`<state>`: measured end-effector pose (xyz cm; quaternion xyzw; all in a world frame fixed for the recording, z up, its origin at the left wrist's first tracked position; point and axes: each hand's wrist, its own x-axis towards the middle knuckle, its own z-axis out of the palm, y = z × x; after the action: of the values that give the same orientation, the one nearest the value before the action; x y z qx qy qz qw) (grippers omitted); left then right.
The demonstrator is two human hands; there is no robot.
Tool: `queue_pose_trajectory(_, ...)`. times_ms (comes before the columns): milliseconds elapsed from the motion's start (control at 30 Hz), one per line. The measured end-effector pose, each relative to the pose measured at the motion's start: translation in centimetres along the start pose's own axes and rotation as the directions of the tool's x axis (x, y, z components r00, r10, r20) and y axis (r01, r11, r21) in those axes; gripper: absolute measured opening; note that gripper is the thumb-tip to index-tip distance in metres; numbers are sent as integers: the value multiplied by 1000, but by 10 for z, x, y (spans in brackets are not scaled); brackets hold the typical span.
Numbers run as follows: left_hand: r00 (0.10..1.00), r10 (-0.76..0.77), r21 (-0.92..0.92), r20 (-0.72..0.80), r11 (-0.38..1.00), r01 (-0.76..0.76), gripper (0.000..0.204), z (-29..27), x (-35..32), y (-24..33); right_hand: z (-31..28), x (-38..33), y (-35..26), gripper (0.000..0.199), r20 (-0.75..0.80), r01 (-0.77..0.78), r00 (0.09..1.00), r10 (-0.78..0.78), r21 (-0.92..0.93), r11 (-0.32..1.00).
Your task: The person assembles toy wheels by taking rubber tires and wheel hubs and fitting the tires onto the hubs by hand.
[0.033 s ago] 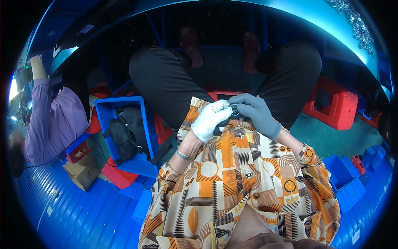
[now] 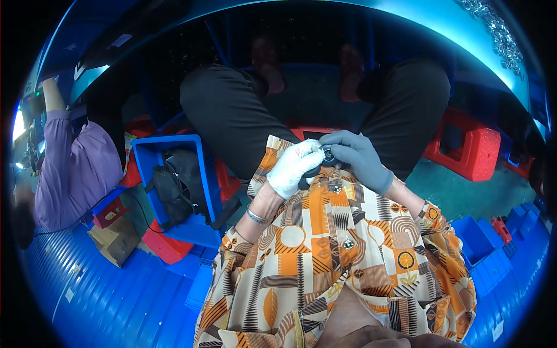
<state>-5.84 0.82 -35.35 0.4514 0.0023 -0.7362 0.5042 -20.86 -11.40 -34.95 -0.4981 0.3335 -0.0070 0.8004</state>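
Close in front of my belly, both gloved hands meet at a small black round object [image 2: 328,153] with a pale ring pattern on its face. My left hand [image 2: 295,168], in a white glove, is closed round its left side. A dark part also shows beneath the left fingers; whether it belongs to the same object I cannot tell. From the right, my right hand [image 2: 360,159], in a grey glove, bends its fingers over the top and right edge of the object. The fingers cover much of it, so its exact kind is hidden.
A blue crate [image 2: 203,159] with a black bag [image 2: 180,185] stands at my left. Red stools [image 2: 464,145] are on both sides. Far left sits a person in a purple sleeve [image 2: 87,168]. A cardboard box [image 2: 116,240] and blue bins [image 2: 478,243] lie nearer. A table edge [image 2: 406,17] arcs ahead.
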Motion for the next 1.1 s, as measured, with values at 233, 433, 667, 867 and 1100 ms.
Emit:
queue_pose_trajectory(233, 999, -1, 122, -34, 993, 5, 16, -1, 1, 4, -4, 3, -1, 26, 49, 13, 999, -15, 50, 999)
queue_pose_trajectory(433, 990, -71, 196, -125, 976, 95, 19, 10, -3, 11, -2, -2, -2, 25, -32, -11, 999, 11, 14, 1000)
queue_pose_trajectory(667, 998, -10, 108, -66, 994, 17, 19, 5, 1, 1, -5, 4, 9, 26, 7, -14, 1000, 14, 97, 995)
queue_pose_trajectory(867, 994, 18, 28, -107, 999, -15, 18, 2, -1, 2, 0, -5, -1, 45, -15, 243, 965, -261, -316, 917)
queue_pose_trajectory(1100, 998, -7, -22, -63, 1000, 6, 19, 1, 0, 6, 1, 0, -6, 45, 64, 375, 908, -414, -563, 736)
